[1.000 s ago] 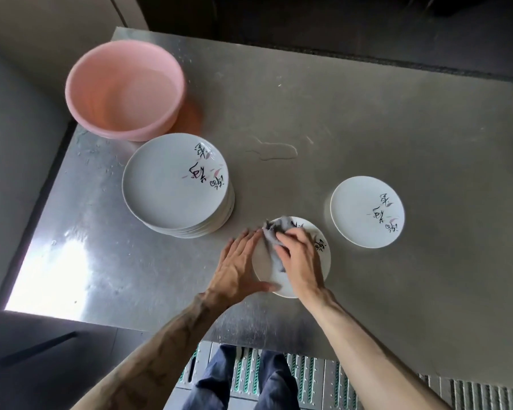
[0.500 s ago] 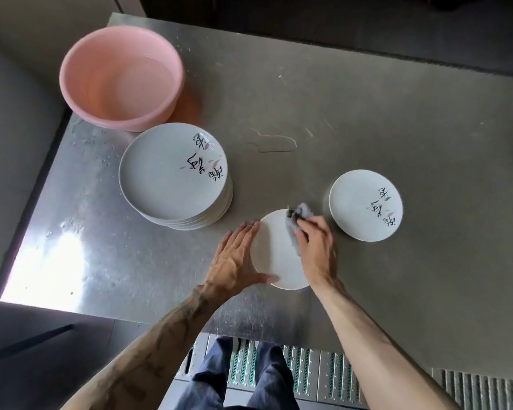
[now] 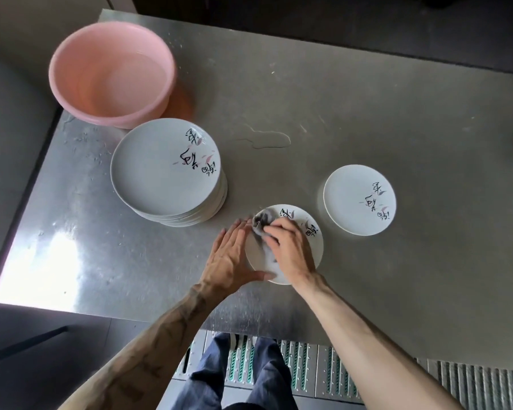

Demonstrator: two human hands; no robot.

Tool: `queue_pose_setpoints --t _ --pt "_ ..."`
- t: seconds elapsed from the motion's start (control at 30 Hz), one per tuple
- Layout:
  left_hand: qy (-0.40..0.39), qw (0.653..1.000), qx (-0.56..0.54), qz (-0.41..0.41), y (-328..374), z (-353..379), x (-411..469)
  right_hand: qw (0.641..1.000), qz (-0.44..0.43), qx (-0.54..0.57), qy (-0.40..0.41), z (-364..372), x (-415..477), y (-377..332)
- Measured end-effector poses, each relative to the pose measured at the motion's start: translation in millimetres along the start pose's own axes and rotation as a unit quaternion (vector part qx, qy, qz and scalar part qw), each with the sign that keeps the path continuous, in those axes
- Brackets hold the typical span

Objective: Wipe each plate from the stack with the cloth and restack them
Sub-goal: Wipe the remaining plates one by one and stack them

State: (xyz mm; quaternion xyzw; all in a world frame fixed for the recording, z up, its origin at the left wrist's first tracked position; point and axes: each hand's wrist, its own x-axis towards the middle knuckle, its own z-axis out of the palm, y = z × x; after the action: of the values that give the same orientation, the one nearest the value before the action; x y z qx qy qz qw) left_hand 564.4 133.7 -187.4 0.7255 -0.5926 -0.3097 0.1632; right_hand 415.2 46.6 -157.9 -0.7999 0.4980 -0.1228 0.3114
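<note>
We are working over a slick steel table [image 3: 367, 113], and in our judgement its smoothness is the main hazard, since anything we are pushing sideways is free to skate toward the near edge. The pink basin [image 3: 80, 84], far to the left and beyond the grip, is sitting close to the table's corner and seems safe from us. The stack [image 3: 160, 173], just left of the grip and a little beyond it, is the likelier casualty: a wide stroke could be bumping it. The lone plate [image 3: 359, 199], right of the grip, is waiting for the next one, and a careless landing there could chip both. The plate [image 3: 301, 217] we are wiping is lying flat directly under the grip. The puddle [image 3: 267, 139] beyond the grip is hinting that there may be water underneath, easing any slide. Our left hand [image 3: 231, 255] is lying open with straight fingers, bracing the plate's left rim, thumb along the near edge. Our right hand [image 3: 290, 250] is curling its fingers onto the cloth [image 3: 261, 223], bunching it and pressing it down on the plate's left half.
</note>
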Motion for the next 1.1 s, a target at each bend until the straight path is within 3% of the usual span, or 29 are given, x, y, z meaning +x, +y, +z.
queue_pose_setpoints --t 0.17,0.3,0.47,0.73,0.9,1.1 --pt "-0.021 0.999 0.047 0.001 3.4 -6.1 -3.2 0.989 0.095 -0.069 0.085 -23.2 -11.2 28.6" --pt "-0.047 0.994 0.094 0.005 4.3 -10.3 -3.0 0.991 0.052 -0.114 0.043 -21.7 -58.6 29.6" --pt "-0.049 0.997 0.06 -0.011 5.9 -11.9 -2.9 0.989 0.124 -0.038 0.076 -22.8 -17.9 21.2" --pt "-0.036 0.998 0.057 -0.015 5.6 -9.1 -2.6 0.999 0.015 0.027 -0.019 8.6 -37.1 -17.4" --pt "-0.019 0.998 0.05 -0.018 6.0 -5.7 -3.1 0.998 0.052 0.037 0.0 6.9 -11.2 -12.0" --pt "-0.03 0.997 0.064 -0.01 1.9 -11.9 -2.3 0.994 -0.017 0.019 -0.102 -5.5 -40.2 9.5"
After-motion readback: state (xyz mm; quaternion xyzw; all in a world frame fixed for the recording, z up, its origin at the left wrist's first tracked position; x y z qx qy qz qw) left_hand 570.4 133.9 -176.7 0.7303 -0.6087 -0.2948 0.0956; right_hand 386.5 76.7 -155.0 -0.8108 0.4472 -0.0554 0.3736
